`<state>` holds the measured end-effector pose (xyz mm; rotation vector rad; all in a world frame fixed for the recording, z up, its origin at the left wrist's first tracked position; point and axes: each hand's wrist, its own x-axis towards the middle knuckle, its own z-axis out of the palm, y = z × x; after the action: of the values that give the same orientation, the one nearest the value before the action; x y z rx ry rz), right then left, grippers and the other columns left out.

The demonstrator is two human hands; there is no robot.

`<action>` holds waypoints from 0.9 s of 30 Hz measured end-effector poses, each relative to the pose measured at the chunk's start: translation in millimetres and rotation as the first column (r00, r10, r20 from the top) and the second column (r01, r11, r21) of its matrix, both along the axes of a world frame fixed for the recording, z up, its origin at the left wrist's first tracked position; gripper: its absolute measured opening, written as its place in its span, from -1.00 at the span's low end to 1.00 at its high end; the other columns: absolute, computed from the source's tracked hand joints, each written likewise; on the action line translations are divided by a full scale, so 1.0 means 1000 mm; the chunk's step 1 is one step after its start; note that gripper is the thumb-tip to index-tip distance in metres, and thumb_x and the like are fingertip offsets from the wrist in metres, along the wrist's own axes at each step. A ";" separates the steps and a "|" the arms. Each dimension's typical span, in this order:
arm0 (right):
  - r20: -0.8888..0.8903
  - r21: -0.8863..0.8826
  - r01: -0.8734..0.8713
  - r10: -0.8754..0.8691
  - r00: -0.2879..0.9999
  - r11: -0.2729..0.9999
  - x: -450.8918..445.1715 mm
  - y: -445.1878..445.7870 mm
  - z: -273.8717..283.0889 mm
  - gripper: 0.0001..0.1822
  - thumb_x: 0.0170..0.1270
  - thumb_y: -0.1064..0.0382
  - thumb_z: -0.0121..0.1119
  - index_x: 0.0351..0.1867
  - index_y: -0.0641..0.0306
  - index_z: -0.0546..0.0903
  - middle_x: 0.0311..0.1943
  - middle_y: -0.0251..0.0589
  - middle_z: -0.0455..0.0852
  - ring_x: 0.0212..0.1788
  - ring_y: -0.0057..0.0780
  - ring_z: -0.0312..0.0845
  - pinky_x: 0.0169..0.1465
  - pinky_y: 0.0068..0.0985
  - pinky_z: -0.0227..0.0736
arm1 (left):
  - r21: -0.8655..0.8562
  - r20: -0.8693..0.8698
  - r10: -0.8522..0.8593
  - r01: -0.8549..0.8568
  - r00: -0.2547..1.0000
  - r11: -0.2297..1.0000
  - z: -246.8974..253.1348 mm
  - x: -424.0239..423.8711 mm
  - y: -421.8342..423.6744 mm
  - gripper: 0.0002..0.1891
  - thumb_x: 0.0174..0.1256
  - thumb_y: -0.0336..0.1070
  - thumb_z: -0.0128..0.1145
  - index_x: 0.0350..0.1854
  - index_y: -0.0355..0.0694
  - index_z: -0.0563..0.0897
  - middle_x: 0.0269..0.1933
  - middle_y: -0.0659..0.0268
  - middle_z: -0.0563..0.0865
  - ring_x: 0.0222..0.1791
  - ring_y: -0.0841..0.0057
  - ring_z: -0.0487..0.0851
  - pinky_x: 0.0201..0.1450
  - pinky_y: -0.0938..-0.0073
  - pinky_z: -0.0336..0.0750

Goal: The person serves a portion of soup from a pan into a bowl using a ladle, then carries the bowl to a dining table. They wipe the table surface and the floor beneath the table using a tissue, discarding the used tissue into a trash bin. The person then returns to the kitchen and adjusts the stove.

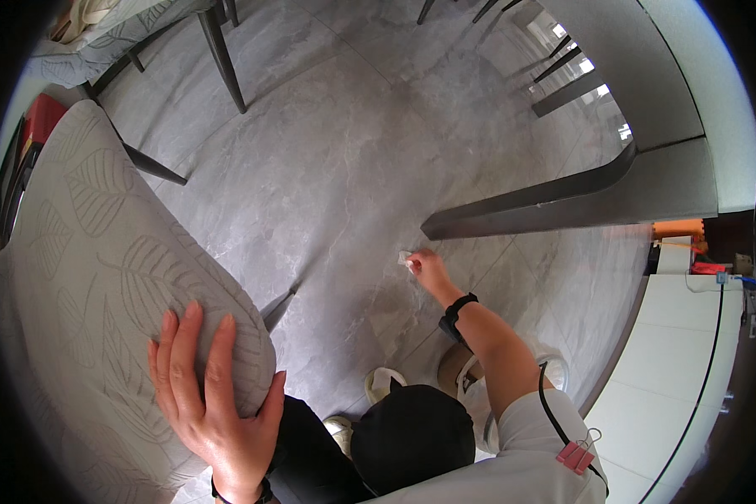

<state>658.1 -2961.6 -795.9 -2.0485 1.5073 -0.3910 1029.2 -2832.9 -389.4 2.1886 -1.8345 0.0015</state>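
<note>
My left hand [208,390] rests with spread fingers on a chair seat [101,277] in a pale, leaf-patterned fabric cover. The thumb lies over the seat's front edge. My right hand [427,268] reaches down low over the grey marble-look tile floor [353,189]. Its fingers pinch a small crumpled whitish scrap [405,257], perhaps tissue. Whether the scrap touches the floor, I cannot tell. Just beyond this hand stands the foot of a dark table leg [542,205].
Another covered chair [138,34] with dark legs stands at the upper left. White cabinets [642,340] line the right side. By my right arm is a bin [561,365] that looks clear. My slippers [381,381] are on the floor below me.
</note>
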 end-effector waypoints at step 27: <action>-0.290 -0.070 -0.020 -0.001 0.957 0.997 0.016 -0.022 -0.011 -0.87 0.03 0.56 0.20 -0.50 0.24 0.60 -0.33 -0.03 0.65 -0.26 0.03 0.60 -0.18 -0.17 0.52 | -0.035 -0.010 -0.010 0.009 1.000 0.999 -0.001 -0.001 -0.002 -0.24 -0.34 -0.32 0.53 0.17 -0.14 0.66 0.33 0.12 0.55 0.39 0.01 0.44 0.42 -0.18 0.27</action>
<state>674.6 -2983.8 -806.5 -2.2458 1.6728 -0.1461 1028.1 -2835.2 -390.8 2.1525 -1.8256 0.0199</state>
